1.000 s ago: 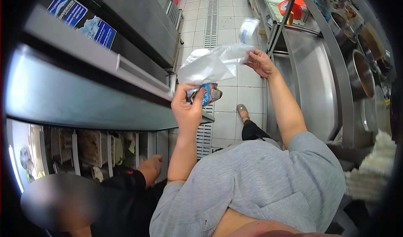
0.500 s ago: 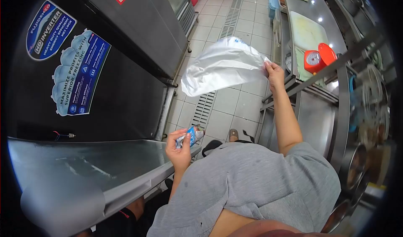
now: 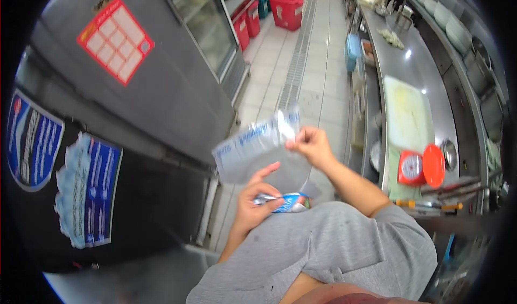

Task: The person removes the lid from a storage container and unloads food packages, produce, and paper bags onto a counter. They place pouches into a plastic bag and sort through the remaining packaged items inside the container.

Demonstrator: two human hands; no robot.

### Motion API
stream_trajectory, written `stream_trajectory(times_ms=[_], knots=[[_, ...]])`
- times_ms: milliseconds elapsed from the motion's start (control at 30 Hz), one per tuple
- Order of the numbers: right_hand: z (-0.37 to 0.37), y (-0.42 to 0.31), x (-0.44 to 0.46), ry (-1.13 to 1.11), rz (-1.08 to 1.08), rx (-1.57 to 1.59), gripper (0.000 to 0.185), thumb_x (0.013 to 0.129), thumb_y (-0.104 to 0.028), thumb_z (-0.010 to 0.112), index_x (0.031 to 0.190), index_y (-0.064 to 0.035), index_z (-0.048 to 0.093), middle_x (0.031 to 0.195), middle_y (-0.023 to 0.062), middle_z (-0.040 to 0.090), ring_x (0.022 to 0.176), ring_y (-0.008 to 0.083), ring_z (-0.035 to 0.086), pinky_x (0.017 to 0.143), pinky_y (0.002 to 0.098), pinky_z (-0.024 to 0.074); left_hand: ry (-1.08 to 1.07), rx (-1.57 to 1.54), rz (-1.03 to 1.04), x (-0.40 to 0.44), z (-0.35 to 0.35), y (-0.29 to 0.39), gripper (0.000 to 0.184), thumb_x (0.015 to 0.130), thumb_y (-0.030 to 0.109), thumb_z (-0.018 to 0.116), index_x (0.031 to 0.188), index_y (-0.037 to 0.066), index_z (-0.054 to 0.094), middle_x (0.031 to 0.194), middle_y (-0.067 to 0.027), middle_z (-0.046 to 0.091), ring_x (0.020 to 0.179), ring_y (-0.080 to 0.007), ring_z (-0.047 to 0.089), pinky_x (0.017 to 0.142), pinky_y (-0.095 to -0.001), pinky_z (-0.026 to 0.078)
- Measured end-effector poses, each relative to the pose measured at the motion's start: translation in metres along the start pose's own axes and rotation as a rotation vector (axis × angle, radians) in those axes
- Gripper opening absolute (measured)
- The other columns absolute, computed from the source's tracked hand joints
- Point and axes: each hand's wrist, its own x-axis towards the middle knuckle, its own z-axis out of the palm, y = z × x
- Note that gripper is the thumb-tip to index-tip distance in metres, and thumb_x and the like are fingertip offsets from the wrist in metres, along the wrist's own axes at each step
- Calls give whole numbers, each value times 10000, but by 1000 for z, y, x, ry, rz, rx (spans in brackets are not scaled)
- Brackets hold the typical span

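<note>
one thin, see-through plastic bag [image 3: 242, 156] with blue print spreads out in front of the person's grey shirt [image 3: 323, 250], above the tiled floor [image 3: 264, 78]. the right hand [image 3: 314, 147] has thumb and fingers together, pinched on the bag near its right end. the left hand [image 3: 257, 204] is clamped on a small blue and silver packet [image 3: 292, 203], which lies close to the shirt and below the bag; its index finger points up toward the bag (whether it touches the plastic, i cannot tell).

to the left stands a black appliance front [image 3: 156, 207] with blue stickers. to the right, a steel counter [image 3: 401, 45] carries a white cutting board [image 3: 407, 113], and nearer, a red scale [image 3: 411, 167] stands on a green cloth, with a round red piece [image 3: 433, 165] just beside it. further up the aisle, a red bin [image 3: 285, 11] sits next to the floor grate [image 3: 298, 61].
</note>
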Motion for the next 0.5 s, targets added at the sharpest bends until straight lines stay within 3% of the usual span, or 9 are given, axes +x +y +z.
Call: stream_trajectory(times_ms=[33,100,200,233,267,367,500], knots=[[-1,0,19,11,38,56,169,841,-113,812,804,-40,665,818,23,711,732,76,627,682,252,517,-15,7,32,37,-1,-20,204,764,8,816,909,35,676,1218,-224,643,992,-185,656,843,-279,496],[-12,-6,57,29,67,100,150,846,-115,808,834,-33,683,832,30,720,751,84,644,693,251,525,18,-154,-294,106,0,-58,169,802,47,805,916,42,680,1146,-185,670,980,-149,639,820,-281,497],[-38,-17,113,-100,186,205,105,877,-85,768,926,-8,715,894,59,740,813,106,674,734,258,544,-84,-134,-381,203,-11,-74,164,840,99,790,956,38,691,1131,-113,668,1063,-149,608,884,-305,482],[-53,-13,133,-101,224,282,98,892,-63,742,962,1,719,928,71,743,837,111,680,752,261,550,-85,-143,-359,237,-7,-75,205,838,110,791,996,26,692,1062,-52,668,1044,-145,606,902,-310,470],[-67,-7,151,-98,268,370,106,907,-41,717,998,11,723,961,84,746,860,116,686,770,263,555,-96,-137,-371,269,-5,-83,205,838,110,791,996,26,692,1062,-52,668,1044,-145,606,902,-310,470],[-120,18,212,2,209,333,92,909,-9,700,994,24,715,971,86,741,863,114,681,776,268,555,-286,273,-79,360,2,-115,222,812,96,800,978,3,687,972,-39,668,910,-147,619,831,-292,479],[-187,36,298,149,205,326,60,885,9,723,937,7,694,920,76,736,833,115,687,776,270,562,-255,321,-225,469,17,-161,173,814,67,792,939,1,692,883,-31,681,824,-104,617,765,-273,494]])
